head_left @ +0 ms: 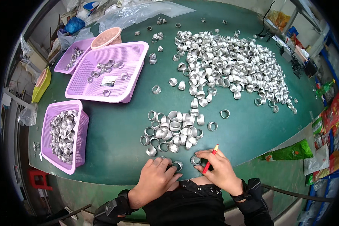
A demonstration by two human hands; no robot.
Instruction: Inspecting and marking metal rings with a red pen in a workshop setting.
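Observation:
My left hand (154, 180) is closed at the near table edge, its thumb and fingers around a silver metal ring (178, 165). To its right, my right hand (221, 171) grips a red pen (209, 160) with a pale yellow end pointing up and away. The fingers of that same hand also touch a second metal ring (195, 161) standing on the table. Just beyond both hands lies a small heap of wide silver rings (173, 130), some upright and some on their sides.
A much larger pile of rings (229, 64) spreads over the green table (113, 139) at the far right. At the left stand a pink basket full of rings (81, 139), a wider pink basket (137, 71) holding several, and another behind it (60, 62). Bright packets (290, 151) hang beyond the right edge.

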